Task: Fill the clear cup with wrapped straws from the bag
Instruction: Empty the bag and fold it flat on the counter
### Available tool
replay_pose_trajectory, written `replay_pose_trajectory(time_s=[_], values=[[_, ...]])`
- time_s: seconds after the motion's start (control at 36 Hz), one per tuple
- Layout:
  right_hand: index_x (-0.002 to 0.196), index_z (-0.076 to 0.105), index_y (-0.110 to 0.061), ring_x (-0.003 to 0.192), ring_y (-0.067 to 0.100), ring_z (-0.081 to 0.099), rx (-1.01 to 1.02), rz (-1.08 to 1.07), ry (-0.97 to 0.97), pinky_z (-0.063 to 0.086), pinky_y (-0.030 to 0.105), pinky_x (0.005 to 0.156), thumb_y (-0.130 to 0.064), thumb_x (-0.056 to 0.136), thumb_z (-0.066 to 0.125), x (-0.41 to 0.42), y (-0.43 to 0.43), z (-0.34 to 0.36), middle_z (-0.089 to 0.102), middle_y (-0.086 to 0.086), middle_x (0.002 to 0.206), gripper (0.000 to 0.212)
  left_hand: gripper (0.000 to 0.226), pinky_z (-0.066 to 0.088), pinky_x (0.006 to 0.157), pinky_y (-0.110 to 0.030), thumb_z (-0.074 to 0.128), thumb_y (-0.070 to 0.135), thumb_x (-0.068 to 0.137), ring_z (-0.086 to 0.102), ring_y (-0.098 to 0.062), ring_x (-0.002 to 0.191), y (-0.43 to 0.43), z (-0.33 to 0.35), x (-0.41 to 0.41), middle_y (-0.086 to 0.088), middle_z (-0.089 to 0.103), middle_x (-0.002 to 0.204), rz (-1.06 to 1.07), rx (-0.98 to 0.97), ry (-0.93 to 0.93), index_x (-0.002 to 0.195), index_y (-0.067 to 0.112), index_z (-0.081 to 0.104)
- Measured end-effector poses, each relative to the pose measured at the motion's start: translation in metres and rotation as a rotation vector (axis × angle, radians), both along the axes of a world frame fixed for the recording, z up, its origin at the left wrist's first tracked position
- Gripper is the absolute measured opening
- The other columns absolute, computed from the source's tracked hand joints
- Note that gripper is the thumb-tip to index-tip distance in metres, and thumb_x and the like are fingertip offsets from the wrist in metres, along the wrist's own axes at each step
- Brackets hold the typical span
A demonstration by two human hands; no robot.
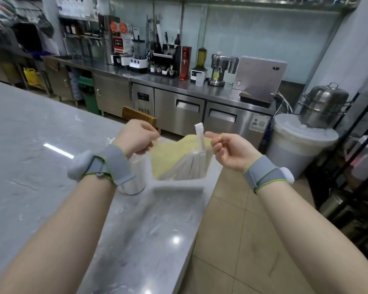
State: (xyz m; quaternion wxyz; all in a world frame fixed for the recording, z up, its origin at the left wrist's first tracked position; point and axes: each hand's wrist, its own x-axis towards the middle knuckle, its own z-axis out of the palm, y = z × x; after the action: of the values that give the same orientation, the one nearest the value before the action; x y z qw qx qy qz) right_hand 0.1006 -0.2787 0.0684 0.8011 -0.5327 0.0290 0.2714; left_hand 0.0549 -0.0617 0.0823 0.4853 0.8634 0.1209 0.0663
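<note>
**Bag of wrapped straws held open in the air above the counter's edge**

The bag (168, 154) is thin, soft, yellow-tinted film. It likely weighs little, sags and slips easily, so its top rim is the safest place to hold it. The left hand (136, 136) pinches that rim at the bag's 10 o'clock and the right hand (227, 149) pinches it at 2 o'clock, with the mouth stretched between them. The straws (187, 166) are slim white paper-wrapped sticks, probably light and easy to bend, fanned out toward the bag's bottom. One straw (199, 132) pokes out of the mouth at 12 o'clock, and its upper end looks the easiest to take hold of. The cup (136, 184), a smooth cylinder, stands on the counter (51, 145) at the bag's 8 o'clock, partly hidden under the left wrist. I cannot tell how full it is. The counter is glossy grey marbled stone.
</note>
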Motion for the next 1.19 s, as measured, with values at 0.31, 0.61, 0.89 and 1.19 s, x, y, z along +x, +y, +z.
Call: replay_pose_trajectory(time_s=[0.31, 0.61, 0.89, 1.19], values=[[0.092, 0.053, -0.011, 0.027, 0.002, 0.045, 0.067, 0.041, 0.046, 0.033, 0.007, 0.027, -0.006, 0.095, 0.023, 0.000, 0.008, -0.007, 0.051, -0.005, 0.039, 0.030, 0.021, 0.049, 0.077, -0.022, 0.066, 0.020, 0.084, 0.064, -0.011, 0.083, -0.043, 0.031, 0.003, -0.001, 0.072, 0.092, -0.512, 0.385, -0.346, 0.105, 0.020, 0.069], [0.093, 0.054, -0.010, 0.029, 0.001, 0.046, 0.105, 0.060, 0.057, 0.035, 0.007, 0.028, -0.003, 0.094, 0.024, 0.000, 0.010, -0.013, 0.052, -0.004, 0.040, 0.031, 0.033, 0.055, 0.075, -0.022, 0.059, 0.040, 0.085, 0.068, -0.011, 0.084, -0.023, 0.027, 0.002, 0.001, 0.072, 0.094, -0.642, 0.490, 0.131, 0.104, 0.015, 0.068], [0.093, 0.054, -0.009, 0.029, 0.001, 0.045, 0.135, 0.073, 0.062, 0.035, 0.006, 0.028, -0.003, 0.094, 0.023, -0.005, 0.015, -0.011, 0.051, -0.004, 0.040, 0.031, 0.040, 0.049, 0.088, -0.025, 0.037, 0.039, 0.095, 0.062, -0.017, 0.101, -0.010, 0.016, -0.024, -0.006, 0.063, 0.121, -0.708, 0.499, 0.437, 0.118, 0.015, 0.059], [0.113, 0.050, -0.010, 0.029, 0.002, 0.045, 0.138, 0.107, 0.079, 0.035, 0.006, 0.028, -0.004, 0.096, 0.023, -0.011, 0.027, -0.012, 0.050, -0.003, 0.040, 0.033, 0.039, 0.039, 0.071, -0.026, 0.054, 0.007, 0.088, 0.048, -0.021, 0.082, -0.027, -0.007, -0.017, -0.007, 0.060, 0.106, -0.780, 1.131, 0.463, 0.126, 0.013, 0.052]])
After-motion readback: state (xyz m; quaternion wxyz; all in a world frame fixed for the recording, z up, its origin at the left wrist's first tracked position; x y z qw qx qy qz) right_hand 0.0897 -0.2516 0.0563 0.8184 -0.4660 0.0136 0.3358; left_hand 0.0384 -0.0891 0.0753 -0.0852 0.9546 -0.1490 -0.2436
